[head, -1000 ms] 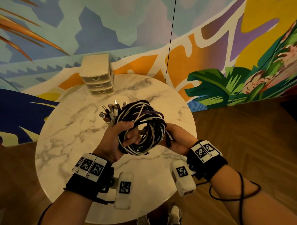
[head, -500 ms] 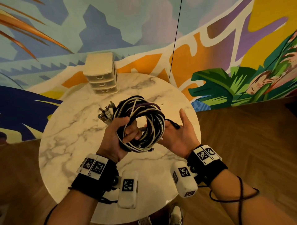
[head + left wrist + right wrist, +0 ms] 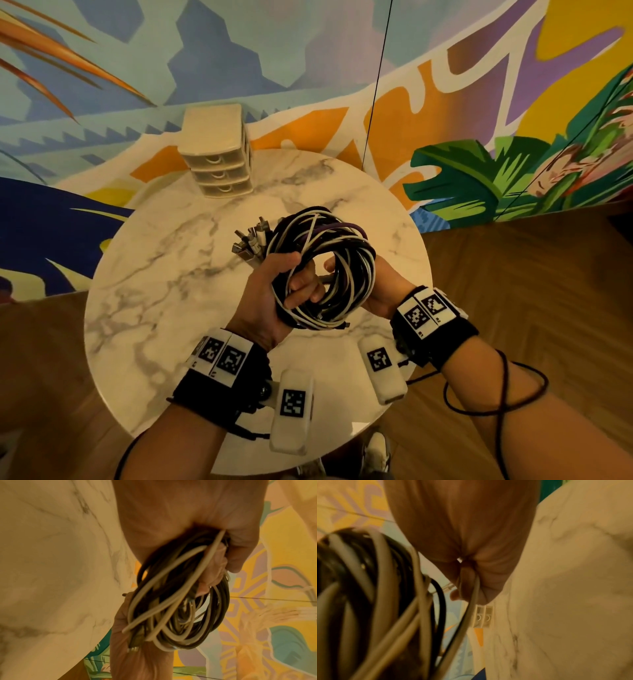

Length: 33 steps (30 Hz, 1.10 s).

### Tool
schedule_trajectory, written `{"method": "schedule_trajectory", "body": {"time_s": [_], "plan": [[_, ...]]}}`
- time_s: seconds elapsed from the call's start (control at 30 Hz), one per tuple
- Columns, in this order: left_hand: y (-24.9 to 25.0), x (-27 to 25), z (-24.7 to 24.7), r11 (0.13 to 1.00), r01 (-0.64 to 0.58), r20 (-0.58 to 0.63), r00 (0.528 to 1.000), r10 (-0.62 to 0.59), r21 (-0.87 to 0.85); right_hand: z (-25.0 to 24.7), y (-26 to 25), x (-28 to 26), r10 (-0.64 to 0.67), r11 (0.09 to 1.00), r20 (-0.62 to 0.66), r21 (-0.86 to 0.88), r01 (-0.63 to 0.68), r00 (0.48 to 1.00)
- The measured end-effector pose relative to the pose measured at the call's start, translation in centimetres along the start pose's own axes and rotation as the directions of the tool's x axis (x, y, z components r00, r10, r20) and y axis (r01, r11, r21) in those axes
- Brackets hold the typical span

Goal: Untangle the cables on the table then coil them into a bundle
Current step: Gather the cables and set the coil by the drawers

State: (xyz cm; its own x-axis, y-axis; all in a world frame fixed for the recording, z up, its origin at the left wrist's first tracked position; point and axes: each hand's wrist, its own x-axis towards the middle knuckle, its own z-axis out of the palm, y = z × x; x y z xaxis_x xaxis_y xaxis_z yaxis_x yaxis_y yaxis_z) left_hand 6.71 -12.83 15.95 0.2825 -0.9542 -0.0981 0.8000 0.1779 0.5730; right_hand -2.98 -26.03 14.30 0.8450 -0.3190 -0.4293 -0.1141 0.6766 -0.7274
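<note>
While the coil of cables (image 3: 322, 270) hangs above the middle of the round marble table (image 3: 164, 274), black, white and purple loops together, the left hand (image 3: 270, 301) wraps its fingers round the coil's left side, plug ends (image 3: 251, 240) fanning out just beyond the knuckles. On the coil's right, the right hand (image 3: 380, 291) is curled round a white strand. At the table's far edge stands a small drawer unit (image 3: 217, 154).

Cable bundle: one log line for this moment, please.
stage: coiling | cable bundle: coiled, above table | left hand: grips bundle | right hand: pinches white cable
</note>
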Motion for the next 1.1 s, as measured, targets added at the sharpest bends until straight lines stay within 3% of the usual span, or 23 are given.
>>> {"method": "schedule_trajectory", "body": {"time_s": [0.27,0.57,0.73,0.9,1.1], "plan": [[0.3,-0.1,0.0,0.999,0.028,0.022,0.999,-0.029,0.018,0.1,0.0,0.2,0.093,0.987,0.096,-0.136,-0.080,0.991],[0.7,-0.9,-0.9,0.999,0.043,-0.063,0.997,-0.043,0.003,0.9,1.0,0.9,0.189,0.981,0.152,-0.066,-0.181,0.970],[1.7,-1.6,-2.4,1.000,0.014,-0.149,0.989,-0.015,-0.008,2.5,1.6,2.1,0.202,0.978,0.101,0.039,-0.207,0.974],[2.4,-2.1,-3.9,0.999,0.007,-0.177,0.984,-0.017,-0.052,2.4,3.2,3.7,0.236,0.972,-0.045,0.028,-0.235,0.971],[2.7,-2.3,-3.8,0.997,0.041,-0.124,0.991,-0.048,-0.061,2.2,4.2,4.3,0.280,0.960,0.015,-0.020,-0.279,0.960]]}}
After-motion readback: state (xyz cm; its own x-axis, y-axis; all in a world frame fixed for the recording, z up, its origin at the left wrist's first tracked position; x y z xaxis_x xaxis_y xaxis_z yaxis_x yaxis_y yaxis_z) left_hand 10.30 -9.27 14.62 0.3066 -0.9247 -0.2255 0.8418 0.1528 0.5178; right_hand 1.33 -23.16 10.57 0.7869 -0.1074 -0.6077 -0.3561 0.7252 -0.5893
